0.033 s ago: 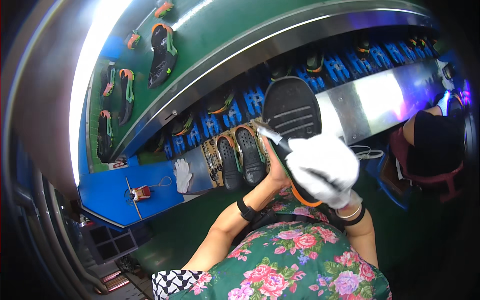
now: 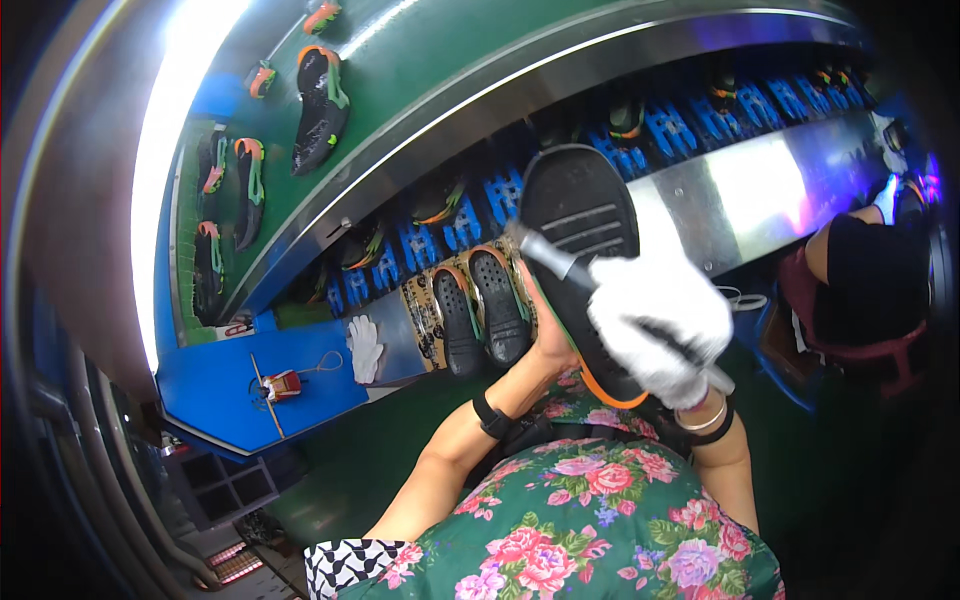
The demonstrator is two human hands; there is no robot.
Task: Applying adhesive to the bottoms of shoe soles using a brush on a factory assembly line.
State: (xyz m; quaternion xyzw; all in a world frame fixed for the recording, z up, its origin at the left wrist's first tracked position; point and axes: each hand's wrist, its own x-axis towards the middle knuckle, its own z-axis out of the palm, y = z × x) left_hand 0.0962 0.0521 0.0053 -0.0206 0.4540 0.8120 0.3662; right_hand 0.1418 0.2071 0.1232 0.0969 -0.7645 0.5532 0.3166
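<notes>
My bare left hand [image 2: 548,330] grips the edge of a black shoe [image 2: 585,205]. The shoe's broad, sole-like face is towards me, with raised bars near the toe and an orange edge at the heel. In a white glove, my right hand [image 2: 660,320] is closed around a brush [image 2: 552,255] with a pale metal-looking collar, its handle end sticking out near my wrist. The brush tip lies over the shoe's left edge; whether it touches is unclear. Beyond my left hand, two black clogs, the left clog [image 2: 460,320] and the right clog [image 2: 497,305], stand side by side on patterned board.
Behind runs a rack of blue shoe holders [image 2: 420,245], below a green belt [image 2: 400,90] carrying several shoe parts. At left, a blue table [image 2: 215,385] bears a small red container [image 2: 283,385]; a white glove [image 2: 365,348] lies nearby. Another person [image 2: 870,280] sits at right.
My right hand and the brush have shifted slightly to the right. More of the brush's collar and its handle end now show. The shoe has moved slightly up and left.
</notes>
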